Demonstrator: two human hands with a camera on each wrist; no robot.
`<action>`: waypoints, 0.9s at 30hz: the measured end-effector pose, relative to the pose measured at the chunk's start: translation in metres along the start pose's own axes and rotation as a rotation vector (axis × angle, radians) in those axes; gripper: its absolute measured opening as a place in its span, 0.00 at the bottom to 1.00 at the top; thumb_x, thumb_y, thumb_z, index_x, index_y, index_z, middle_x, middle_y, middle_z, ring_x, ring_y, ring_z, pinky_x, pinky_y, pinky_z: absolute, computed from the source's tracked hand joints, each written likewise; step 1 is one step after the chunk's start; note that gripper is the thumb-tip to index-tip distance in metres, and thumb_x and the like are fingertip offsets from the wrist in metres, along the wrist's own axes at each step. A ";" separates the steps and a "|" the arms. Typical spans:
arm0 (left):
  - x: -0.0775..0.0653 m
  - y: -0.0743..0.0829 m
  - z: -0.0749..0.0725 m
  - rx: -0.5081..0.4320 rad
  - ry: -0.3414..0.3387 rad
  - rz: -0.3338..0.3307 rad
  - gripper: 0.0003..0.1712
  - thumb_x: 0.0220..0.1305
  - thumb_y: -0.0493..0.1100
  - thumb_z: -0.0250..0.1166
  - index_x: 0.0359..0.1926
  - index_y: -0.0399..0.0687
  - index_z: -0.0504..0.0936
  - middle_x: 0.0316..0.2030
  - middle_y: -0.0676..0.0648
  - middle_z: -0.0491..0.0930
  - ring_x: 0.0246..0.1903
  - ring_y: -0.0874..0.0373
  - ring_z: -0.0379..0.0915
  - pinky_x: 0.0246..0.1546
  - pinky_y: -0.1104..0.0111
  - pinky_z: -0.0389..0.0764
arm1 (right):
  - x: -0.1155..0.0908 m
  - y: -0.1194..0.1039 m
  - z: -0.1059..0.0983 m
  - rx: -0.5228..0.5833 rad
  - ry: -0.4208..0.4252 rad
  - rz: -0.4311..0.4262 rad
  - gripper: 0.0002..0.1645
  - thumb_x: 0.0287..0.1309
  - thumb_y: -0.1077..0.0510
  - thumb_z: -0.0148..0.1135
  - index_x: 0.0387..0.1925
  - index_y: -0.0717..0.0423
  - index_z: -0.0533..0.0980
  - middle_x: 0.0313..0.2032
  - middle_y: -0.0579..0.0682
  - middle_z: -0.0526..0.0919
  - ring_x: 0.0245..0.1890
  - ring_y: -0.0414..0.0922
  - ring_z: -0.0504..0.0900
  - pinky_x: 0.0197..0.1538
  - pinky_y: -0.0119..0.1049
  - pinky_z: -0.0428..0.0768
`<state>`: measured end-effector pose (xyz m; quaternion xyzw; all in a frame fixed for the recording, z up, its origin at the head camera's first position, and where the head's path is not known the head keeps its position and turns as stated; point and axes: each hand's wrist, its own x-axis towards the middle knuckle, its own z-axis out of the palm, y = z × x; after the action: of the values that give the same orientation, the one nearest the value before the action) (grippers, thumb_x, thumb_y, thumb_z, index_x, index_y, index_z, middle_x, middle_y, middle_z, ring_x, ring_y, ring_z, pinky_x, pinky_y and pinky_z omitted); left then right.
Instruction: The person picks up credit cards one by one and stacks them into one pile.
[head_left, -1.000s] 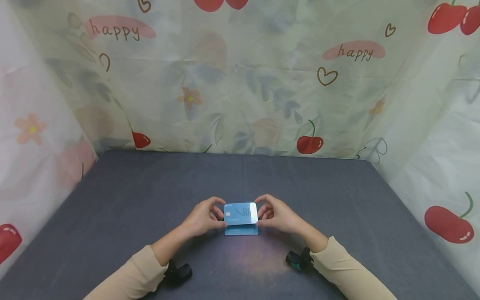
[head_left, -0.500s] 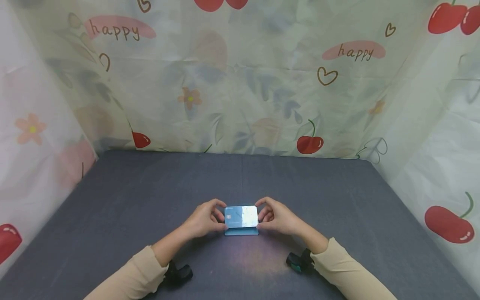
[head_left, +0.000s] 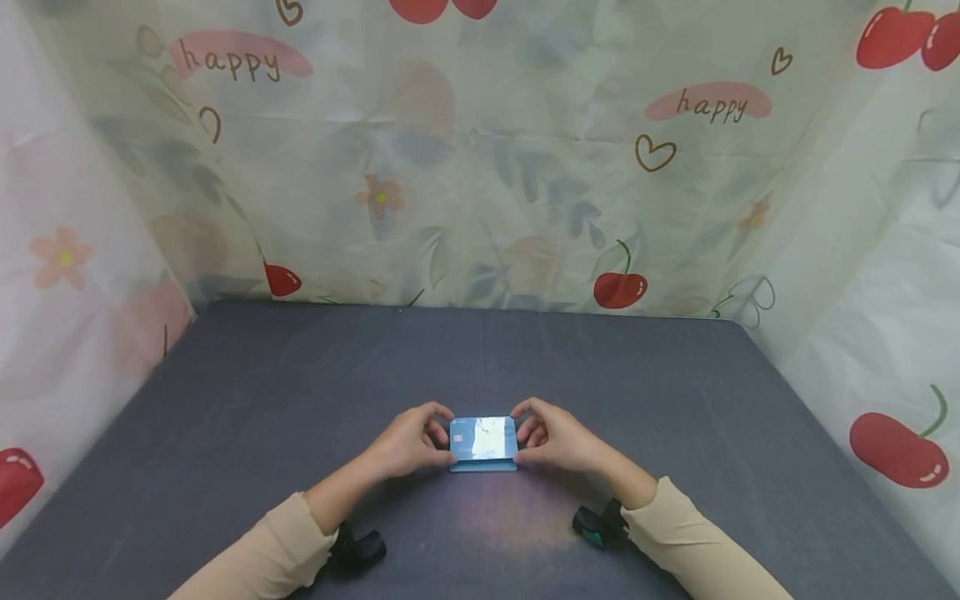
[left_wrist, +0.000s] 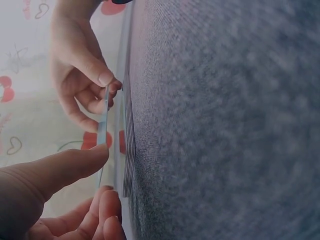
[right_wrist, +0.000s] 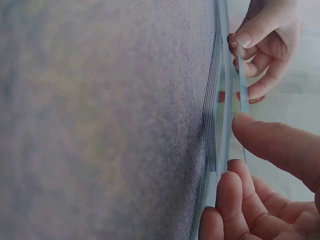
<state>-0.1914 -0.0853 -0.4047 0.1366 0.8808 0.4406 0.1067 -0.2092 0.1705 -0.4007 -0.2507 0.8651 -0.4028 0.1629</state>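
Note:
A light blue bank card with a small chip is held level between my two hands in the head view. My left hand pinches its left end between thumb and fingers, and my right hand pinches the right end. Directly below lies a neat stack of cards, mostly covered by the held card. Both wrist views show the card edge-on, with a narrow gap between it and the stack. Several thin layers show along the stack's side in the right wrist view.
The dark grey tabletop stretches out on every side of the hands. Behind it hangs a patterned curtain, with more curtain at left and right. A black wrist camera sits under the left sleeve, another under the right.
Both hands have lowered the bank card slightly toward the stack, so less of the stack shows in front. The glare on the card has shifted and spread. Both pinches stay the same.

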 end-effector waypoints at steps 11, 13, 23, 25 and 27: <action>0.000 0.002 0.002 0.031 0.001 -0.030 0.29 0.43 0.36 0.74 0.49 0.37 0.75 0.28 0.48 0.76 0.21 0.63 0.70 0.23 0.73 0.70 | 0.000 -0.001 0.002 -0.034 -0.016 0.026 0.31 0.48 0.60 0.70 0.52 0.62 0.67 0.36 0.53 0.77 0.31 0.39 0.75 0.34 0.27 0.75; 0.000 0.002 0.002 0.039 0.000 -0.038 0.29 0.43 0.36 0.74 0.49 0.37 0.75 0.28 0.48 0.75 0.21 0.63 0.70 0.23 0.73 0.69 | 0.000 -0.002 0.002 -0.038 -0.019 0.026 0.30 0.48 0.60 0.70 0.52 0.62 0.68 0.36 0.53 0.77 0.31 0.39 0.75 0.34 0.27 0.75; -0.001 0.002 0.003 0.044 -0.004 -0.037 0.29 0.42 0.36 0.75 0.48 0.36 0.75 0.27 0.48 0.75 0.21 0.63 0.68 0.23 0.73 0.69 | 0.000 -0.002 0.003 -0.054 -0.016 0.041 0.30 0.47 0.60 0.71 0.51 0.63 0.68 0.36 0.53 0.76 0.33 0.40 0.74 0.35 0.27 0.74; -0.001 0.002 0.003 0.045 -0.007 -0.035 0.29 0.42 0.36 0.75 0.49 0.37 0.75 0.27 0.48 0.75 0.21 0.62 0.68 0.23 0.73 0.69 | 0.001 -0.003 0.003 -0.058 -0.016 0.047 0.30 0.46 0.60 0.71 0.51 0.63 0.68 0.36 0.53 0.76 0.33 0.40 0.74 0.35 0.27 0.74; -0.001 0.002 0.003 0.046 -0.010 -0.036 0.30 0.43 0.36 0.75 0.49 0.37 0.75 0.27 0.48 0.75 0.21 0.62 0.68 0.23 0.72 0.69 | 0.001 -0.003 0.003 -0.064 -0.018 0.044 0.30 0.46 0.60 0.71 0.51 0.64 0.68 0.36 0.53 0.76 0.33 0.41 0.74 0.35 0.27 0.74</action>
<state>-0.1898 -0.0822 -0.4050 0.1255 0.8925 0.4175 0.1156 -0.2078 0.1667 -0.4002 -0.2406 0.8813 -0.3688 0.1715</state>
